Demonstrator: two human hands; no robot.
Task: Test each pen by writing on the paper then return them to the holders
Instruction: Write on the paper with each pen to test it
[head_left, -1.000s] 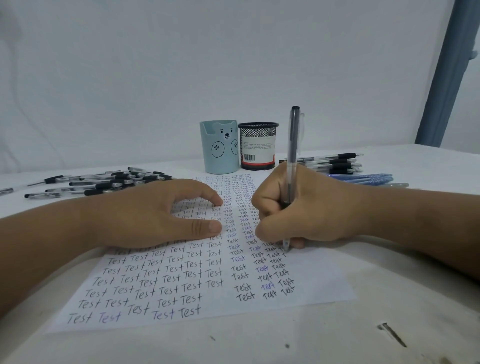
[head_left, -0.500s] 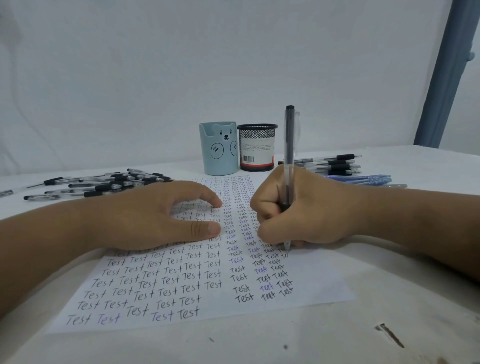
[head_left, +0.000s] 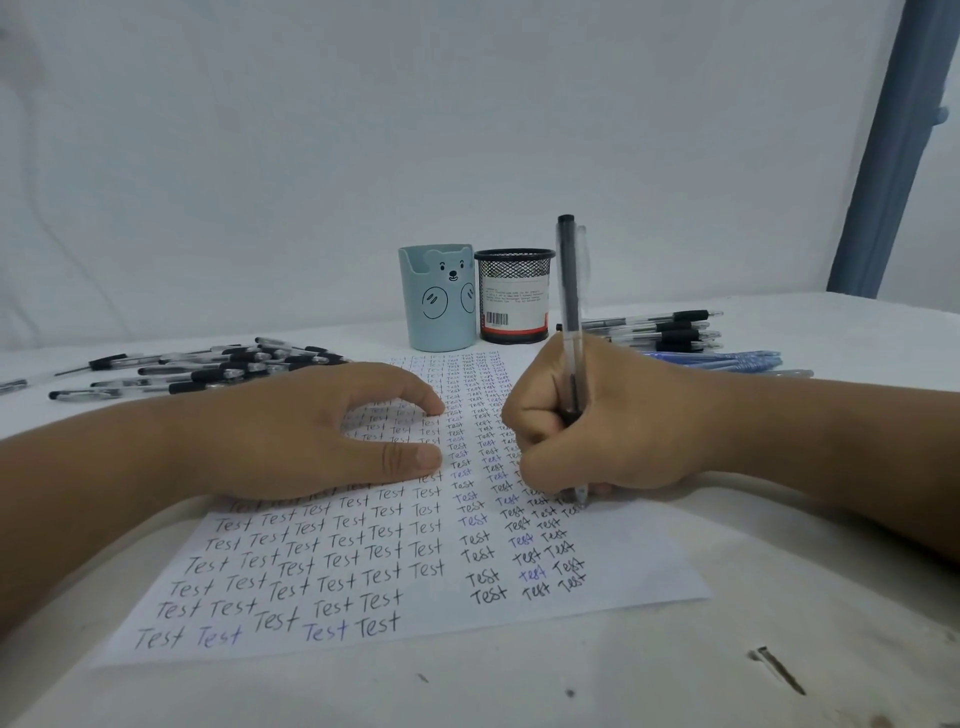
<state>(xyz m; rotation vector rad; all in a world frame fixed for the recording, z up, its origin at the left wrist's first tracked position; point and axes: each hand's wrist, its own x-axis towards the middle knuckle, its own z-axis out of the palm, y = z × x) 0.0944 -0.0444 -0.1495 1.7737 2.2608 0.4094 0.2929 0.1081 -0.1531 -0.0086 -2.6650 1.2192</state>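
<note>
White wall and a white desk (head_left: 779, 597) fill your view, with a white sheet of paper (head_left: 639, 561) covered in handwritten "Test" words lying before you. Your right hand (head_left: 613, 421) has its fingers clamped on a clear-barrelled black pen (head_left: 570, 312), held nearly upright with its tip touching the paper's right part. Your left hand (head_left: 322, 431) rests flat on the paper's left part, fingers loosely spread. Beyond the paper's far edge stand a pale blue bear-faced holder (head_left: 439, 299) and a black mesh holder (head_left: 514, 296), side by side. Loose pens (head_left: 208, 371) lie left of the paper; more pens (head_left: 670, 332) lie right.
</note>
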